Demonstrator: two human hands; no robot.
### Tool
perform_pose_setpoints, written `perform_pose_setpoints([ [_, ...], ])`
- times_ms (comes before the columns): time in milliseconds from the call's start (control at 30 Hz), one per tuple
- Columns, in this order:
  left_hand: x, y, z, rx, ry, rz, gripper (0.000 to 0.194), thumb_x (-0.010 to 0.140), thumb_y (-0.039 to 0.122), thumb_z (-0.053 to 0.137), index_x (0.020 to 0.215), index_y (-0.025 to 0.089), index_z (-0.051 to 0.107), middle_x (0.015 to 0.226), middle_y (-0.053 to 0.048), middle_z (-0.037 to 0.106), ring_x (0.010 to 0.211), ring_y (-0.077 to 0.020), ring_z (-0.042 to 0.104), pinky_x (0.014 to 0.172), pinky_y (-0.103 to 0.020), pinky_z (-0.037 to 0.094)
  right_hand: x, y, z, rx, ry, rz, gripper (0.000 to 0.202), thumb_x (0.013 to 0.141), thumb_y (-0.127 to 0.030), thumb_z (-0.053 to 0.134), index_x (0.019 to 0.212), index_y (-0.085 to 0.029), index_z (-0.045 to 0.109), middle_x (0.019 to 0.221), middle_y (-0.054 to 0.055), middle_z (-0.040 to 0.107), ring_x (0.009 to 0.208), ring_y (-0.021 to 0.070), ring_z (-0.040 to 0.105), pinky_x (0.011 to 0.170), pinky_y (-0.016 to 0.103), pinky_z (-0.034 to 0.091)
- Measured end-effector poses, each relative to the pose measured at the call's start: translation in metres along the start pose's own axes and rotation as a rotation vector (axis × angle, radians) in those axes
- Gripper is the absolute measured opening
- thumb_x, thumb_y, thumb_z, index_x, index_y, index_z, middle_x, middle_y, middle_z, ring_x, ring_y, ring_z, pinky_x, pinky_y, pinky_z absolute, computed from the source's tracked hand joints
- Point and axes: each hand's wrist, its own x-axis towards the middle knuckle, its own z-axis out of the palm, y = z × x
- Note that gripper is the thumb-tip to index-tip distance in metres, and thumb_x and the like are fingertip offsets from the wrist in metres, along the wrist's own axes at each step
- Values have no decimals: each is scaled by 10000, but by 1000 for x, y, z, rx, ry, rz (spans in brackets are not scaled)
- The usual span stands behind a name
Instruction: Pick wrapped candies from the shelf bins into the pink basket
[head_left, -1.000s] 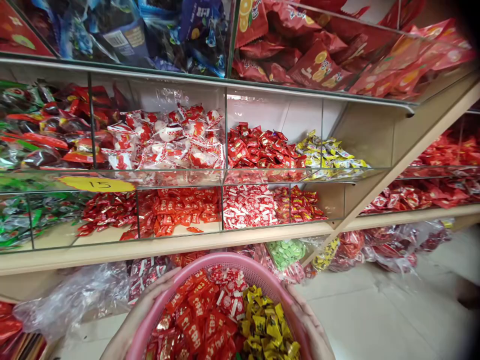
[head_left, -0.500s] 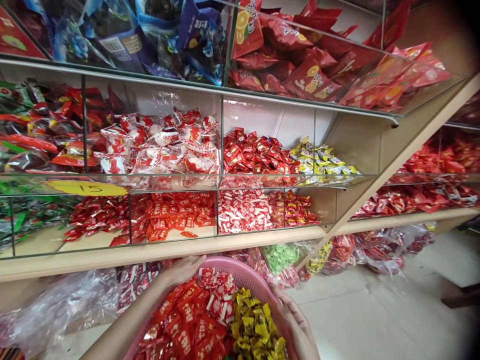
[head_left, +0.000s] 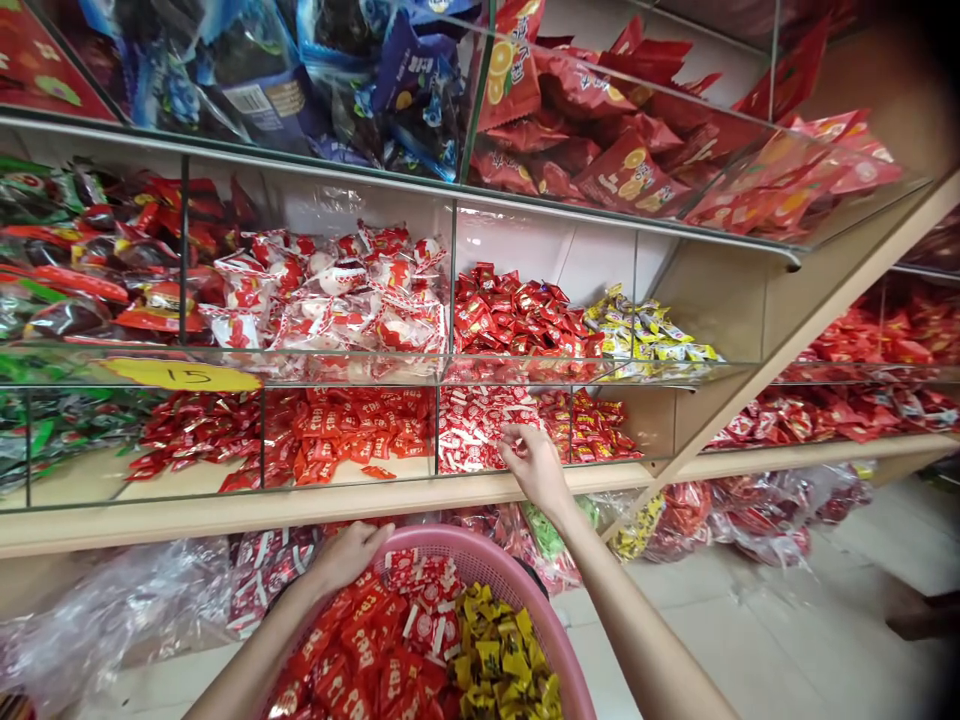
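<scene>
At the lower left of the frame lies a clear plastic bag, thin, crumpled and shiny. Above it, a yellow card with a wavy edge bears a handwritten 15, and at the upper left I see glossy blue packets, plump, with slick, creased film. A smooth, pale wood-toned shelf edge runs below the glass-fronted bins. Left of centre, puffy white-and-red sweets bulge in clear wrappers; beneath them sit flat, oblong red-orange packets.

My left hand is closed over the upper left rim of the pink basket, at bottom centre. The basket is round, of plastic, its wall pricked with small holes. In it, from left to right, are smooth red packets with gold lettering, small red-and-white sweets in striped wrappers and crinkled, angular yellow sweets.

My right hand, just right of centre, is at the bin of red-and-white candies, a dense, speckled heap. Its fingers are curled in toward the thumb; I cannot tell whether they pinch anything.

Farther right, shiny yellow-and-white wrappers lie in a low, loose pile beneath pillow-shaped red pouches printed with orange slices. Smooth, pale floor tiles fill the lower right.
</scene>
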Motion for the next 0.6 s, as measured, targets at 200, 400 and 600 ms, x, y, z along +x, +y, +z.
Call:
perform_pose_setpoints([
  [200, -5, 6, -8, 101, 35, -31, 533, 759, 654, 277, 515, 193, 390, 456, 36, 356, 456, -117, 375, 500, -223, 236, 13, 14, 30, -31, 40, 94, 129, 727, -228, 489, 830, -170, 542, 761, 31, 612, 722, 166, 542, 670, 269, 397],
  [400, -9, 12, -4, 159, 73, -106, 519, 763, 632, 313, 580, 198, 531, 577, -23, 581, 572, -180, 543, 538, -227, 314, 7, 17, 33, -41, 87, 106, 142, 737, -200, 448, 845, -179, 538, 719, 16, 600, 677, 154, 528, 652, 263, 393],
  [600, -13, 14, -2, 183, 85, -72, 581, 780, 660, 242, 587, 194, 529, 593, -38, 597, 571, -180, 554, 525, -226, 310, -7, 1, 15, 153, 269, 31, 145, 798, -238, 457, 905, -169, 528, 802, 25, 582, 689, 134, 515, 680, 264, 412],
])
